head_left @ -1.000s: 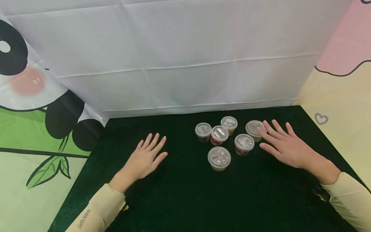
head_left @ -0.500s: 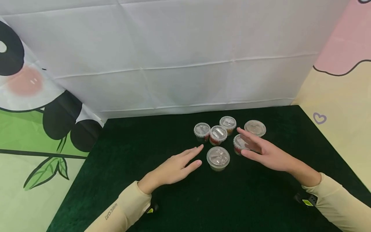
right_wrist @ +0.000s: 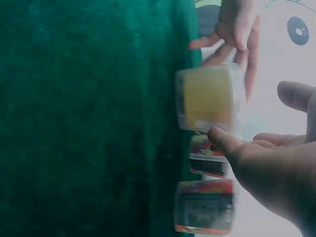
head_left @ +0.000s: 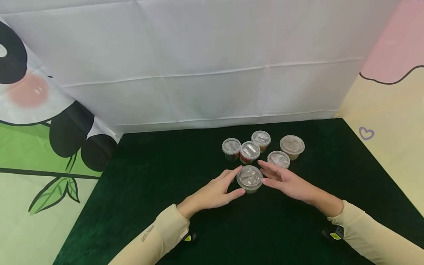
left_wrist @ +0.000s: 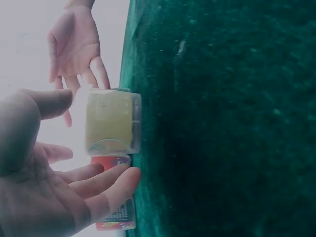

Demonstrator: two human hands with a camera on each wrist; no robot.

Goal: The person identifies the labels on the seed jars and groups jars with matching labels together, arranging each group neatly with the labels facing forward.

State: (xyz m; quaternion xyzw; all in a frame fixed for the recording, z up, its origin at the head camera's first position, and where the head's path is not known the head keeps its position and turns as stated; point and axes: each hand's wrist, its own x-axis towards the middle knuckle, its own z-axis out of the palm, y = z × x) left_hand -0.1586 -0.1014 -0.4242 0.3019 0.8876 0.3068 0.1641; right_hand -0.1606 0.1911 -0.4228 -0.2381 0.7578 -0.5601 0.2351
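A round clear plastic tub (head_left: 250, 178) with a see-through lid stands upright on the dark green cloth, nearest of the group to the person. Its pale yellow contents (left_wrist: 109, 121) show through the wall in the left wrist view. From the left, my left hand (head_left: 213, 192) reaches to its side, thumb and fingers spread apart, fingertips right at the rim. My right hand (head_left: 291, 184) comes in from the other side with fingers extended and thumb near the lid's edge. Neither hand's fingers are curled round the tub.
Behind it stand smaller lidded tubs with printed sides: one at left (head_left: 231, 148), one in the middle (head_left: 250, 151), one farther back (head_left: 261, 138) and one by the right fingers (head_left: 278, 159). Another wide plain tub (head_left: 292, 145) is at back right. A white cloth (head_left: 212, 95) hangs behind.
Both hands have moved inward from the sides, the left going right and the right going left, to either side of the front tub. The tubs have stayed in place.
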